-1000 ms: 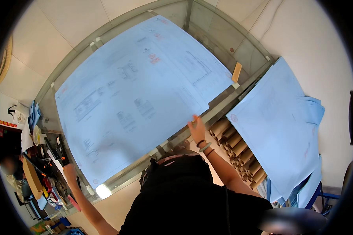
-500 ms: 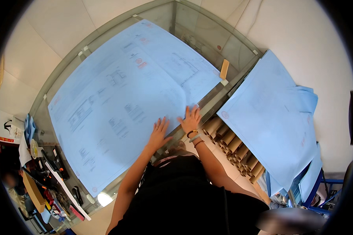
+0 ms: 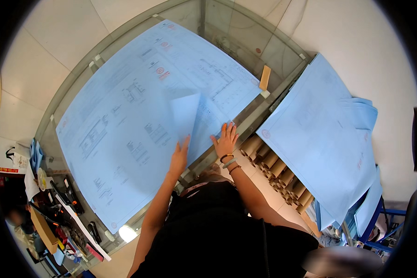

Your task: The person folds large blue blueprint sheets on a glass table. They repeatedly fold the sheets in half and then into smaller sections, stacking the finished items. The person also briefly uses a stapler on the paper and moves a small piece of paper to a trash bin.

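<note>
Sheet (image 3: 102, 139), the upper one, is lying on the glass table (image 3: 287, 53), directly ahead of the body and to its left. Its long axis appears to be running along the near table edge, from lower left to upper right in the view. Its raised corner (image 3: 185, 111) is folding back toward the left, just beyond the fingertips of the left hand (image 3: 179, 159), which is the nearer of the two.

Left hand: the fingers are reaching forward and touching the base of the fold; whether they are gripping the paper, the view is not telling. Right hand (image 3: 226, 140): the fingers are spreading flat, palm down, grasping nothing, and resting at the near right corner of the lower sheet (image 3: 224, 90).

Materials: both sheets are showing thin, matt, pale blue paper with fine dark drawings and red stamps. The fold is forming a smooth, pointed flap with a plain inner face. A yellow block (image 3: 265, 78), flat and oblong, is standing at the right table edge. Brown tubes (image 3: 274, 167), round and hollow, are lying below a blue stack (image 3: 322, 134) of overlapping sheets.
</note>
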`<control>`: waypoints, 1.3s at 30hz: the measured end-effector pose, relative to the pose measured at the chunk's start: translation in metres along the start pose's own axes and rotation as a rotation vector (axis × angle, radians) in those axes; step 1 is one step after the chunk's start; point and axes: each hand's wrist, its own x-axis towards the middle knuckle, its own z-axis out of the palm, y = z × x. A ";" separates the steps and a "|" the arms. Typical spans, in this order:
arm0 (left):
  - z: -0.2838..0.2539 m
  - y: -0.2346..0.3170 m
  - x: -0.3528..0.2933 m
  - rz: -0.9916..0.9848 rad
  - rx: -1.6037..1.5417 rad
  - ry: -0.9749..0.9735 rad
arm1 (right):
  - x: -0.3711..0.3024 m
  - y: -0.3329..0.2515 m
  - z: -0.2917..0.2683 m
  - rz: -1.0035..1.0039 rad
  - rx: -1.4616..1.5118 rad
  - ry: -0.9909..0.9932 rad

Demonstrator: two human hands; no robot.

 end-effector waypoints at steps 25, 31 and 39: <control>0.005 0.032 -0.001 0.078 0.028 0.104 | 0.019 -0.021 -0.023 0.005 0.972 -0.348; 0.005 0.020 0.001 0.028 -0.028 0.105 | 0.010 -0.001 -0.018 0.078 0.029 -0.053; -0.003 0.033 -0.003 0.087 -0.122 0.121 | 0.008 -0.001 -0.001 -0.104 -0.098 0.090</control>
